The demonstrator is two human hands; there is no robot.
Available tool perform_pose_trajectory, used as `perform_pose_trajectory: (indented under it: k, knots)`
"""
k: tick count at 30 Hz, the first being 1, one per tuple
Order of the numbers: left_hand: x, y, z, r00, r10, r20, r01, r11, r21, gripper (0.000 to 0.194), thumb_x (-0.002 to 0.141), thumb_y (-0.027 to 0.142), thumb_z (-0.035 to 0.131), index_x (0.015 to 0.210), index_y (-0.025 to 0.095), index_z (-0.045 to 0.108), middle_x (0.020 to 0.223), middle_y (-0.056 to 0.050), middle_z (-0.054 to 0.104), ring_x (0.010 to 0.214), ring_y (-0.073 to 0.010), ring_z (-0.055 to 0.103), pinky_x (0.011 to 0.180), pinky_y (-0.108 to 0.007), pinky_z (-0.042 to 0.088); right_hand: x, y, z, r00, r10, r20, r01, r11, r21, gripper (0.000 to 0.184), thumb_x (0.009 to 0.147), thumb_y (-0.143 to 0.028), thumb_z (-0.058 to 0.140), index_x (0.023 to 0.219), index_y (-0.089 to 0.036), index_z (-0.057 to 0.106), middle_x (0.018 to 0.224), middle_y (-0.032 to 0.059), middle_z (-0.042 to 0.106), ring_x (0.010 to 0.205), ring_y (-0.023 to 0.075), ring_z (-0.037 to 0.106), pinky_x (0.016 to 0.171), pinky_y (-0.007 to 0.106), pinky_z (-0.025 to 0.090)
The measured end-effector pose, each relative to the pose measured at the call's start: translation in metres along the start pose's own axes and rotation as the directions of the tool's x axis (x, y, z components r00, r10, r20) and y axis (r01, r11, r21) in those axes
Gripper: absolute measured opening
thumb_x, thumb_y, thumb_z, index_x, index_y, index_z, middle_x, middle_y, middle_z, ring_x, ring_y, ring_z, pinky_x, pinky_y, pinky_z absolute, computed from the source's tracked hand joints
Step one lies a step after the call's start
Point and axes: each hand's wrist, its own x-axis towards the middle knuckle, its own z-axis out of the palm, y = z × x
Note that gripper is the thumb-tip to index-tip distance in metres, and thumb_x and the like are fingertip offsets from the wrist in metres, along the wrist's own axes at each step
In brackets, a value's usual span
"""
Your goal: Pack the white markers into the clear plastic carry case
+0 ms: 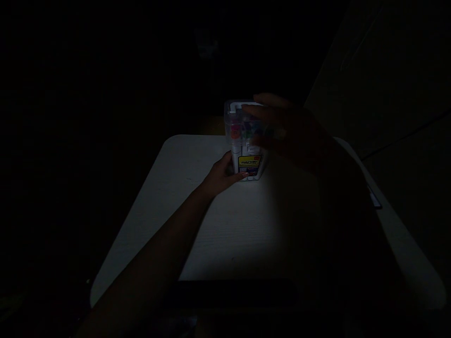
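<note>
A clear plastic case of markers (249,162) stands upright near the far edge of the table. It has a yellow "marker" label, a white handle on top, and coloured caps showing through the lid. My left hand (222,176) grips the lower part of the case from the left, thumb across the front and the other fingers mostly hidden behind it. At the lid, my right hand (282,124) has its fingers stretched apart, with the thumb lower in front. It overlaps the lid's right side; whether it touches I cannot tell in the dark.
The scene is very dark, with light falling on the middle of a white table (169,188) with rounded corners. A flat dark-edged object (375,198) lies at the right edge, partly behind my right arm. A dark strip (232,292) runs along the near edge.
</note>
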Motion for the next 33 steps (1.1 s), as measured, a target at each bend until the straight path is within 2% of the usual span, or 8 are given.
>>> perform_pose_trajectory:
  k: [5,11,16,20,22,25,29,33]
  knots:
    - [0.0,-0.002,0.0,1.0,0.008,0.002,-0.008,1.0,-0.011,0.066,0.069,0.055,0.07,0.118,0.016,0.05,0.114,-0.011,0.066,0.102,-0.0239,0.065,0.089,-0.038,0.053,-0.001,-0.004,0.003,0.999,-0.023,-0.034,0.022,0.999,-0.035,0.058,0.086,-0.031,0.055,0.142,-0.024,0.043,0.15,0.0026,0.035,0.14,0.0231,0.033,0.117,0.038,0.03]
    - [0.0,0.001,-0.001,1.0,-0.021,-0.006,0.021,1.0,0.005,0.067,0.068,0.055,0.071,0.117,0.014,0.051,0.113,-0.011,0.067,0.102,-0.0247,0.065,0.091,-0.039,0.052,0.0,-0.015,0.003,0.999,0.03,-0.027,-0.032,0.997,-0.065,0.056,0.088,-0.034,0.053,0.142,-0.024,0.042,0.15,0.0039,0.034,0.139,0.0241,0.033,0.118,0.038,0.028]
    - [0.0,0.0,-0.001,0.999,-0.025,-0.026,0.025,1.0,0.003,0.07,0.067,0.054,0.072,0.119,0.015,0.049,0.115,-0.013,0.066,0.104,-0.025,0.064,0.093,-0.04,0.051,0.002,0.002,0.004,0.999,-0.046,-0.029,0.047,0.999,0.029,0.056,0.087,-0.038,0.052,0.141,-0.027,0.044,0.15,0.0006,0.034,0.141,0.0204,0.032,0.117,0.039,0.03]
    - [0.0,0.001,-0.001,0.999,-0.03,-0.025,0.031,1.0,0.004,0.069,0.066,0.054,0.073,0.118,0.015,0.049,0.115,-0.013,0.066,0.103,-0.0252,0.064,0.091,-0.04,0.052,0.001,0.02,0.009,0.989,-0.125,-0.076,0.133,0.984,0.119,0.058,0.086,-0.052,0.047,0.14,-0.03,0.045,0.152,0.0001,0.031,0.141,0.0196,0.03,0.116,0.039,0.03]
    - [0.0,0.001,-0.001,0.999,-0.034,-0.012,0.033,0.999,-0.017,0.069,0.067,0.053,0.072,0.119,0.015,0.049,0.115,-0.013,0.066,0.103,-0.0248,0.064,0.09,-0.039,0.053,0.0,0.024,0.011,0.991,-0.107,-0.075,0.116,0.984,0.135,0.063,0.085,-0.057,0.047,0.141,-0.029,0.044,0.153,0.002,0.027,0.142,0.0218,0.028,0.115,0.041,0.031]
    - [0.0,0.001,-0.001,0.999,-0.039,-0.012,0.039,0.999,-0.021,0.069,0.067,0.054,0.072,0.119,0.014,0.049,0.114,-0.013,0.066,0.102,-0.0249,0.065,0.09,-0.039,0.053,-0.001,0.022,0.011,0.996,-0.06,-0.063,0.067,0.992,0.103,0.065,0.084,-0.055,0.048,0.143,-0.029,0.04,0.154,0.003,0.025,0.143,0.0234,0.026,0.115,0.045,0.03]
    - [0.0,-0.002,-0.001,0.999,-0.034,-0.018,0.033,0.999,-0.01,0.07,0.067,0.053,0.072,0.12,0.015,0.048,0.114,-0.013,0.066,0.102,-0.0253,0.065,0.09,-0.041,0.053,-0.002,0.017,0.011,0.996,-0.022,-0.082,0.032,0.991,0.128,0.065,0.083,-0.044,0.049,0.143,-0.02,0.036,0.148,0.0081,0.035,0.136,0.0206,0.038,0.113,0.037,0.035]
    - [0.0,-0.004,-0.002,1.0,-0.03,-0.009,0.03,1.0,-0.007,0.068,0.068,0.053,0.071,0.119,0.016,0.048,0.113,-0.012,0.067,0.101,-0.0244,0.066,0.089,-0.039,0.054,0.0,0.019,0.012,0.994,0.022,-0.109,0.004,0.972,0.233,0.066,0.078,-0.045,0.056,0.137,-0.023,0.039,0.141,0.0047,0.045,0.13,0.0231,0.045,0.109,0.038,0.041]
